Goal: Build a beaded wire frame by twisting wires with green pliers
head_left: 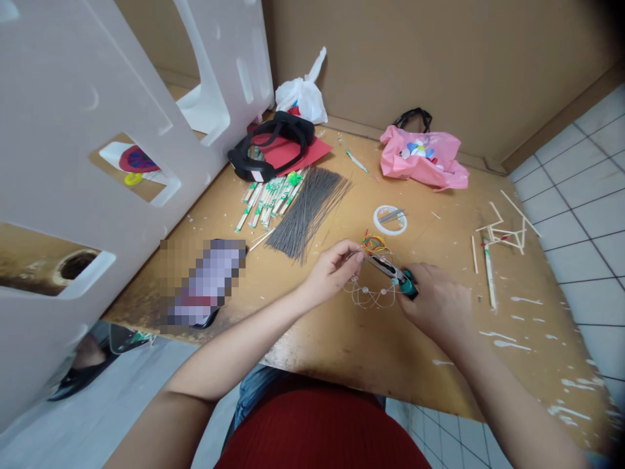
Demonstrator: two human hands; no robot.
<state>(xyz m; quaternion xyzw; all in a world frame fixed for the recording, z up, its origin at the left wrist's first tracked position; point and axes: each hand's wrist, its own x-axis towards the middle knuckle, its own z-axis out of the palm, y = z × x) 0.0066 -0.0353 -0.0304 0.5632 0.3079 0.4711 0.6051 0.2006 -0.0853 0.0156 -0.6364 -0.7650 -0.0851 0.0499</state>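
My right hand (436,301) is closed round the teal handles of small pliers (393,272), whose jaws point left. My left hand (333,269) pinches a thin wire at the jaw tips. Under both hands lies a tangle of thin wire with small beads (370,296) on the wooden table (342,339). Coloured rubber bands (374,244) lie just beyond the pliers.
A fan of grey wires (308,210), wrapped chopsticks (267,197), a tape roll (389,219), a pink bag (422,160), a black headset on red paper (271,144), a white bag (303,96) and loose sticks (502,234) lie about. White panels (83,130) stand left.
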